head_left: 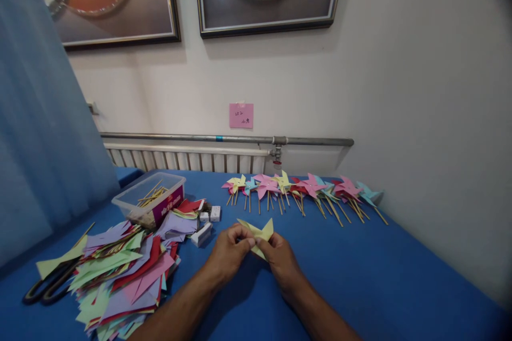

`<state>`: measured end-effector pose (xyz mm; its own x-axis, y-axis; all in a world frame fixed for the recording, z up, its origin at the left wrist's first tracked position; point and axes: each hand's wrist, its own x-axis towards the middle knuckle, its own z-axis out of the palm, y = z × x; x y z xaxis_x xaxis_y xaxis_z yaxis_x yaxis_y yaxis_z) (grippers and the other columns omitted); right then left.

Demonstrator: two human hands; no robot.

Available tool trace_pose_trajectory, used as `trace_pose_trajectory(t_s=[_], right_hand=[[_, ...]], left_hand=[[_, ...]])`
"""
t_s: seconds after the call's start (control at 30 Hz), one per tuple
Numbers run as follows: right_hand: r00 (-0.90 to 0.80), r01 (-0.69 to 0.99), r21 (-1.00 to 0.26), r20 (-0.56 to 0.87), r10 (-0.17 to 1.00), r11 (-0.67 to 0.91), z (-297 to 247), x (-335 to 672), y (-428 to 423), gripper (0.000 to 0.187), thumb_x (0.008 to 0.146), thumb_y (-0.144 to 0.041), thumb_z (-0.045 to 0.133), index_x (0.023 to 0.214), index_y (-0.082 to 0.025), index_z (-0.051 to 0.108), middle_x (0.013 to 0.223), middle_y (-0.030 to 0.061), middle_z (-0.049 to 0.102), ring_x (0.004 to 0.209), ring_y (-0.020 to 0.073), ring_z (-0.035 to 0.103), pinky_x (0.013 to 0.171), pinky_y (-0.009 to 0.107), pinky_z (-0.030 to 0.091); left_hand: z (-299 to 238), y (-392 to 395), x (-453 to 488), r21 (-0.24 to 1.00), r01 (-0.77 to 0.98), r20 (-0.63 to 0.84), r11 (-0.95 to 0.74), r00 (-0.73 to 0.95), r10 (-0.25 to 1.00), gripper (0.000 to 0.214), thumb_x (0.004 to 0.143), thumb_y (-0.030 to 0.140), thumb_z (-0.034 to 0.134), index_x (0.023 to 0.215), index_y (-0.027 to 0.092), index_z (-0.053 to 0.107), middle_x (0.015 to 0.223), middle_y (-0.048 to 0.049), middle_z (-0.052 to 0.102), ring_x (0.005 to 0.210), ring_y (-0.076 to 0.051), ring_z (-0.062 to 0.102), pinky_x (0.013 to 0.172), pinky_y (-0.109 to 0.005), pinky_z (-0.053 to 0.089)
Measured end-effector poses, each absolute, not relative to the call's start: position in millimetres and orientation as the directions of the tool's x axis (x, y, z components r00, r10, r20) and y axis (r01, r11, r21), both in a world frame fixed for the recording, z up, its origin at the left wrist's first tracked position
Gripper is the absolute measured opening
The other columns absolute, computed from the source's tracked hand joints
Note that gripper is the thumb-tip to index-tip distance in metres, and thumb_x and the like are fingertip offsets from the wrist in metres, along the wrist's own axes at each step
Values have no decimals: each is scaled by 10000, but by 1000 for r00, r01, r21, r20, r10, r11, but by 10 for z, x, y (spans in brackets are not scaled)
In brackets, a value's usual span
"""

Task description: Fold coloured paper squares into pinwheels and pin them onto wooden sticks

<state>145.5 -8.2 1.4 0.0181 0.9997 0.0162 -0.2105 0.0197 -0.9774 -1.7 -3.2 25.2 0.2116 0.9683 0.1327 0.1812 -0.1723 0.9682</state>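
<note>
Between my two hands is a yellow paper pinwheel (264, 232), its pointed blades standing up above my fingers. My left hand (232, 250) is closed on its left side, with the thumb near the middle of the paper. On the other side my right hand (280, 261) pinches it, its thumb also close to the centre. The two thumb tips almost meet there. Whether a pin or stick sits at the centre is hidden by my fingers.
A heap of cut coloured paper (124, 277) lies at left, beside black-handled scissors (52, 282). Behind it stand a clear plastic box (140, 197) of sticks and small white boxes (202, 234). Several finished pinwheels (312, 186) line the back of the blue table (360, 272).
</note>
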Motion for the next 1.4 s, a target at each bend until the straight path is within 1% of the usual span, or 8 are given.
trace_pose_trajectory(t_s=[0.1, 0.33, 0.67, 0.87, 1.03, 1.17, 1.23, 1.4], right_hand=[[21, -194, -980, 38, 999, 41, 43, 1429, -98, 396, 679, -425, 784, 953, -141, 751, 887, 74, 793, 821, 260, 716, 701, 301, 530], [16, -211, -977, 40, 999, 42, 54, 1415, -117, 432, 671, -427, 804, 979, -129, 748, 896, 82, 790, 804, 255, 712, 689, 306, 535], [-7, -245, -968, 51, 999, 47, 22, 1418, -116, 421, 688, -408, 802, 1012, -145, 741, 969, 83, 789, 862, 258, 708, 670, 285, 512], [-5, -221, -975, 37, 999, 35, -16, 1429, -86, 399, 671, -402, 805, 959, -132, 748, 903, 81, 790, 761, 230, 696, 639, 281, 499], [1, -224, -974, 37, 999, 37, -35, 1413, -64, 357, 660, -382, 803, 926, -151, 744, 882, 74, 790, 782, 245, 707, 661, 294, 508], [3, -247, -968, 54, 999, 53, -23, 1408, -57, 397, 624, -361, 819, 953, -153, 739, 882, 73, 792, 806, 251, 714, 704, 306, 516], [-2, -253, -966, 47, 999, 45, -7, 1413, -67, 407, 620, -360, 821, 957, -150, 736, 872, 74, 791, 793, 250, 712, 684, 302, 507], [-18, -281, -960, 19, 1000, 13, 38, 1414, -97, 346, 622, -336, 821, 896, -144, 730, 807, 58, 777, 720, 218, 688, 630, 277, 466]], left_hand=[[203, -15, -9, 934, 254, 205, -253, 201, 958, 137, 791, 282, 583, 706, 174, 584, 795, -9, 581, 751, -134, 533, 694, -239, 435], [158, 8, -30, 879, 269, 340, -394, 225, 913, 137, 820, 229, 547, 704, 170, 590, 816, -17, 574, 779, -145, 539, 727, -253, 421], [173, -8, -25, 861, 290, 363, -417, 223, 905, 156, 833, 235, 524, 703, 172, 583, 800, -16, 567, 766, -156, 548, 715, -272, 405], [185, -25, -17, 849, 338, 355, -407, 207, 912, 156, 838, 231, 526, 698, 177, 570, 787, -13, 566, 764, -154, 543, 719, -271, 399], [181, -37, -1, 835, 379, 352, -399, 190, 917, 147, 838, 219, 524, 701, 182, 559, 782, -13, 574, 763, -158, 550, 717, -274, 394], [157, -30, 4, 828, 398, 349, -394, 184, 919, 135, 831, 205, 519, 703, 184, 554, 786, -15, 576, 753, -157, 548, 710, -277, 393], [148, -28, 3, 821, 411, 355, -397, 177, 918, 133, 831, 201, 515, 705, 183, 555, 781, -14, 573, 748, -156, 544, 704, -278, 387], [149, -39, 1, 809, 431, 361, -399, 171, 917, 135, 833, 196, 511, 704, 183, 546, 763, -8, 565, 731, -153, 536, 696, -278, 381]])
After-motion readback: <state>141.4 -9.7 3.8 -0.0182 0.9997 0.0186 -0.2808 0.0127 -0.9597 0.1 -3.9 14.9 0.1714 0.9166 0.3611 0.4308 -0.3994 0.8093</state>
